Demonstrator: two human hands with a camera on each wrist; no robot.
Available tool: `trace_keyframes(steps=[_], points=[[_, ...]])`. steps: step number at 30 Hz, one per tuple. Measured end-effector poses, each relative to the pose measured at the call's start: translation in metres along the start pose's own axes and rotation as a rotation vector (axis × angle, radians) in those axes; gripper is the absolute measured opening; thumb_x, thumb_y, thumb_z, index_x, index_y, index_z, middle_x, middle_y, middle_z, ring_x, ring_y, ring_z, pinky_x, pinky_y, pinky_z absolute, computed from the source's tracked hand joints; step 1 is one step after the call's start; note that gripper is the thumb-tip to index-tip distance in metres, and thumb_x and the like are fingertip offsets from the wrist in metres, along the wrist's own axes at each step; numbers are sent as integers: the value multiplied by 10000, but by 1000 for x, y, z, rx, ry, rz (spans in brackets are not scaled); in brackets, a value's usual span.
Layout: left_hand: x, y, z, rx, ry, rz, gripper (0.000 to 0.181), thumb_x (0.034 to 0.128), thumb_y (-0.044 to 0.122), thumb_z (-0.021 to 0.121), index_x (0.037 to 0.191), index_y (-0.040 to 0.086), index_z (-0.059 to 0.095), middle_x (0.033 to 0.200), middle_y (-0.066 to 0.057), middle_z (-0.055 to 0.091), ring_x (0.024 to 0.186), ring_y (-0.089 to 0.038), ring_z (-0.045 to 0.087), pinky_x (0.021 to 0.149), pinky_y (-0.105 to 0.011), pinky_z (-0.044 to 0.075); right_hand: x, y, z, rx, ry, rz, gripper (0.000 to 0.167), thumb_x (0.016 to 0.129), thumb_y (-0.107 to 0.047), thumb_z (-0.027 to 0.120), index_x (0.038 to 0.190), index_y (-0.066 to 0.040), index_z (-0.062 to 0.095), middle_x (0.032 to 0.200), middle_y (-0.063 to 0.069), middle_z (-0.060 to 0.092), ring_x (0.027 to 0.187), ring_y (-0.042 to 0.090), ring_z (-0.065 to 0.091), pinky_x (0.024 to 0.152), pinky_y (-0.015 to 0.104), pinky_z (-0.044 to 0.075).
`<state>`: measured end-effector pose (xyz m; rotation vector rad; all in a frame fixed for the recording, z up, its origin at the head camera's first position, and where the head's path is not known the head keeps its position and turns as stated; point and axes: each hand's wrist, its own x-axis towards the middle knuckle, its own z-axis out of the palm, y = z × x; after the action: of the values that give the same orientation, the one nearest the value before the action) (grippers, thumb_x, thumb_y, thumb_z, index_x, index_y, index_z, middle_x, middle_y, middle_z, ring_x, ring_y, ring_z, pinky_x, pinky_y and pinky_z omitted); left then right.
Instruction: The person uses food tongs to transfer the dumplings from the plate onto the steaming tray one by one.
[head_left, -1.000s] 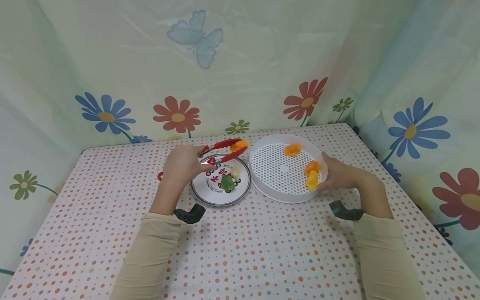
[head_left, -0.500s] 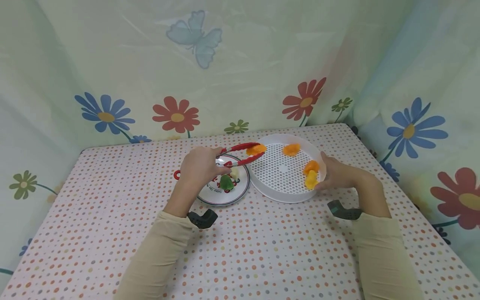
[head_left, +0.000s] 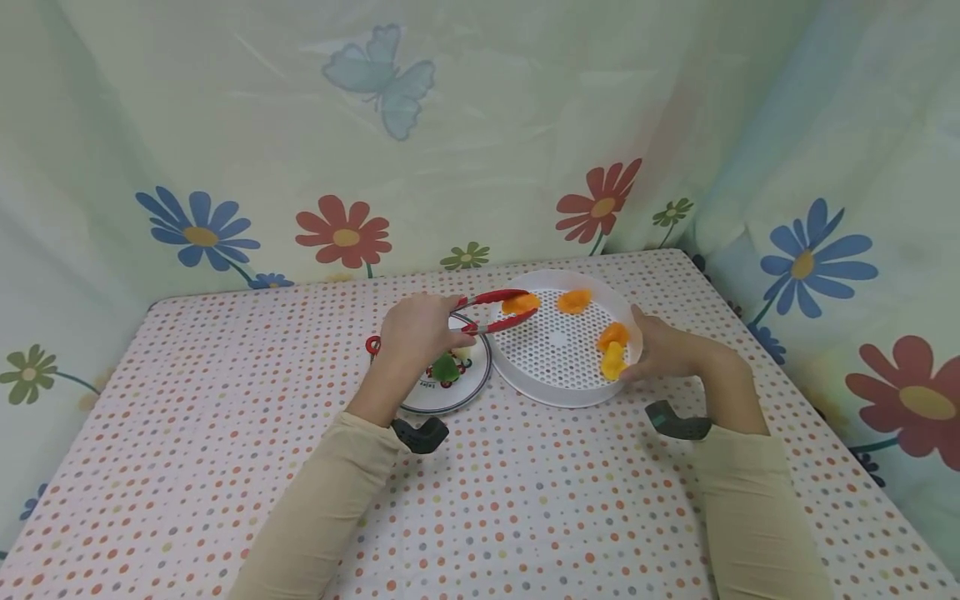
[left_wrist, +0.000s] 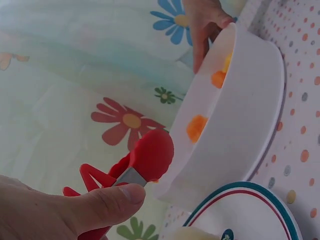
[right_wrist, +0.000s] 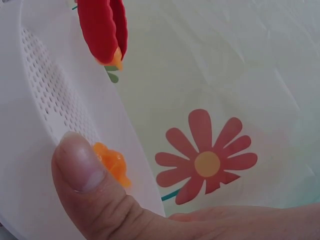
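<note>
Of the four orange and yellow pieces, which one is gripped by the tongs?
The leftmost orange piece in the head view, held by the red tongs; the other three lie in the white perforated tray.

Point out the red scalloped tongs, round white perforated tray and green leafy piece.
Red scalloped tongs point(left_wrist: 151, 156), left wrist view: red tip.
Round white perforated tray point(head_left: 557, 340), head view: bare base.
Green leafy piece point(head_left: 445, 368), head view: middle.

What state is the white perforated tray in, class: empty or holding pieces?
Holding pieces: the tray has an orange piece near its far side, plus another orange piece beside a yellow piece near the right hand.
</note>
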<state>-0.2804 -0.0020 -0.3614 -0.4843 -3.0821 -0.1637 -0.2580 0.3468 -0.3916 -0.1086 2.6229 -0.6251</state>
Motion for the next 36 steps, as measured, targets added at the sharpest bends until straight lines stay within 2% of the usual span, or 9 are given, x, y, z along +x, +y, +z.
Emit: trace_keyframes(steps=[4,9,14,19,28,33,36], points=[[7,6,2,22,6,2,616,749,568,718,1272,261,608,707,16,628,730,-186,566,542,-285,468,-1,0,0,4,-9,25,1300,676,-450,820,1492,36,-68,1516,342,83,1367,513,149,1045,678,183],[15,15,7,15,10,11,583,743,545,735,1224,230,635,707,15,616,683,-184,550,538,-267,447,-1,-1,0,-11,-15,44,1285,693,-445,811,1487,49,-69,1513,356,60,1368,520,135,1051,674,171],[21,24,12,-5,15,5,538,742,520,750,1170,207,658,749,24,634,668,-180,551,525,-262,434,-2,-3,0,3,-7,27,1270,699,-434,812,1492,40,-59,1517,343,89,1370,508,155,1055,668,181],[27,32,14,-6,13,-20,490,737,523,753,1098,198,689,679,23,609,635,-179,553,484,-252,406,-5,-5,-1,31,-7,18,1260,704,-415,814,1495,30,-60,1520,334,91,1374,503,151,1051,674,181],[38,41,17,-21,6,-38,424,732,523,756,933,153,704,591,-1,539,563,-177,529,437,-236,330,-3,-4,0,3,-1,35,1278,687,-438,821,1490,51,-45,1521,341,73,1381,508,131,1056,670,176],[44,46,18,-29,-6,-25,377,751,515,743,851,156,687,582,15,506,579,-176,524,440,-244,335,-2,-3,0,13,-1,41,1291,677,-446,823,1494,38,-51,1523,334,79,1379,502,141,1052,675,178],[46,50,17,-31,-23,-35,368,752,507,747,836,154,690,610,15,544,605,-182,535,454,-253,359,-2,-3,0,13,-1,42,1283,681,-446,821,1494,42,-42,1525,333,78,1383,500,138,1055,670,179]])
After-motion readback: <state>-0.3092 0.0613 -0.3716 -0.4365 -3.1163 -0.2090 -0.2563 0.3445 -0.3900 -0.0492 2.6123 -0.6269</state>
